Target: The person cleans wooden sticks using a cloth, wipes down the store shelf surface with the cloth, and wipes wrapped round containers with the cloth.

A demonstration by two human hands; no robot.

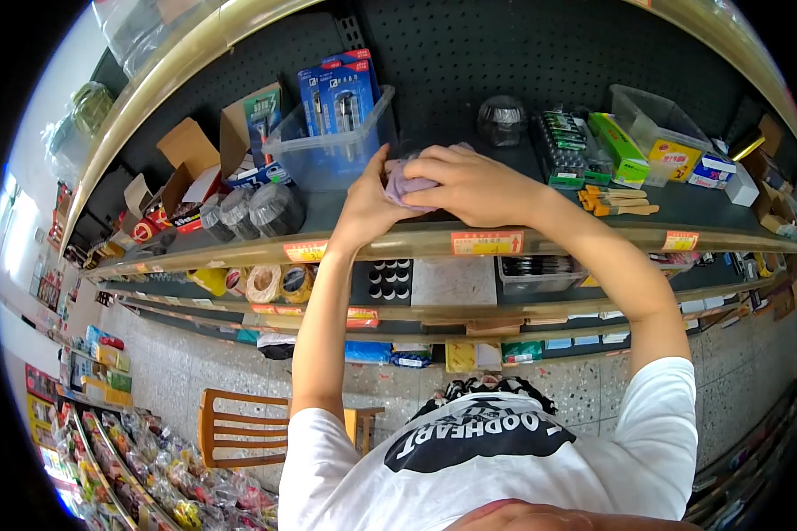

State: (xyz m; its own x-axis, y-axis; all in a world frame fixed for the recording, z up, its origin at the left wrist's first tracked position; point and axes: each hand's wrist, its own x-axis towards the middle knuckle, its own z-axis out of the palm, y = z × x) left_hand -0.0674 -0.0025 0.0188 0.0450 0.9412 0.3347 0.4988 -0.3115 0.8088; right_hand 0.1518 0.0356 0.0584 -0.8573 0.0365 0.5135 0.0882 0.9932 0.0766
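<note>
A bunched purple cloth (409, 184) is between my two hands above the front part of the shelf. My left hand (367, 205) is closed against its left side, thumb pointing up. From the right, my right hand (478, 188) has its fingers bent over and pressed on the cloth. Something shiny shows just behind my right knuckles; its kind is mostly hidden. To the left of my hands stands a clear plastic bin (332, 150) with blue blister packs (341, 97) in it. A dark round container with a clear lid (502, 121) sits behind and to the right.
Several lidded round containers (274, 210) stand near the left shelf edge. On the right are battery packs (562, 146), wooden-handled brushes (618, 202), and another clear bin (655, 119). Lower shelves hold tape rolls (264, 284). A wooden chair (243, 427) stands below left.
</note>
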